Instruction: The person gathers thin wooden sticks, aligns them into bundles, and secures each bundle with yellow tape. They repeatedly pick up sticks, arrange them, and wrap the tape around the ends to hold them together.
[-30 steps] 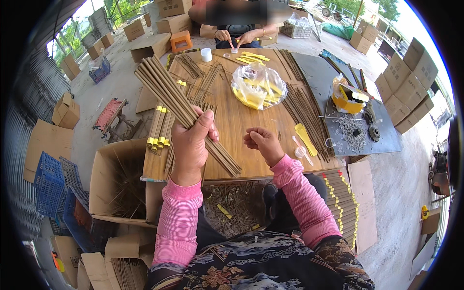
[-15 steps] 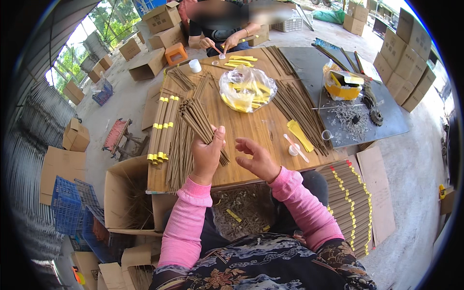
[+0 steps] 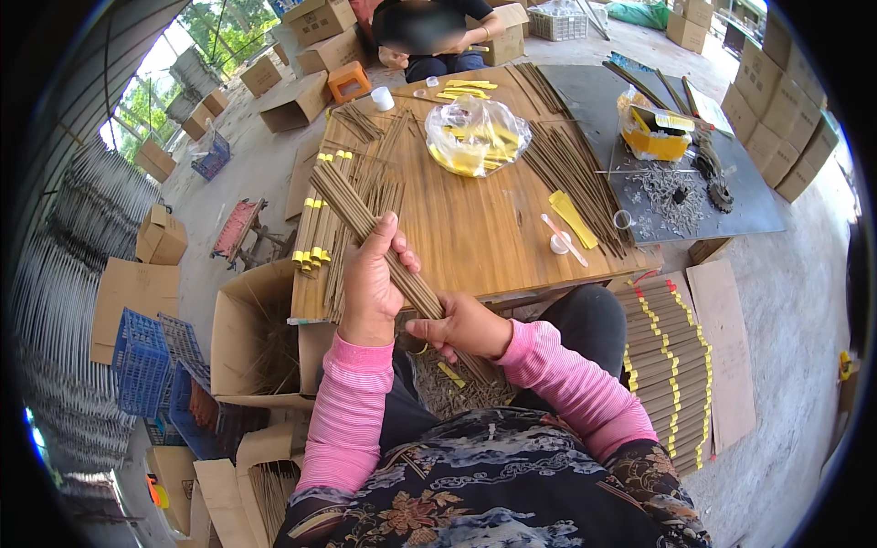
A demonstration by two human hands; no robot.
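A bundle of thin brown incense sticks [image 3: 348, 200] slants across the front of the table, its upper end to the far left and its lower end past the near edge. Wrapped round its middle is my left hand [image 3: 370, 281], thumb on top. My right hand [image 3: 468, 327] closes on the same bundle lower down, its thumb stretched along the near side. Beyond my left hand lie finished-looking rolls of sticks with yellow bands [image 3: 311, 219]. Loose brown sticks [image 3: 388, 199] are spread beside them, partly hidden by the held bundle.
On the wooden table [image 3: 493, 242] are a plastic bag of yellow strips [image 3: 477, 137], loose yellow strips [image 3: 573, 219] and a small white cup [image 3: 560, 243]. An open carton [image 3: 260, 342] stands at the left; banded bundles [image 3: 671, 365] lie at the right. A person [image 3: 434, 36] sits opposite.
My right hand, open and apart before, has closed on the lower part of the bundle. The bundle has come nearer to me, and its lower end now reaches past the table edge.
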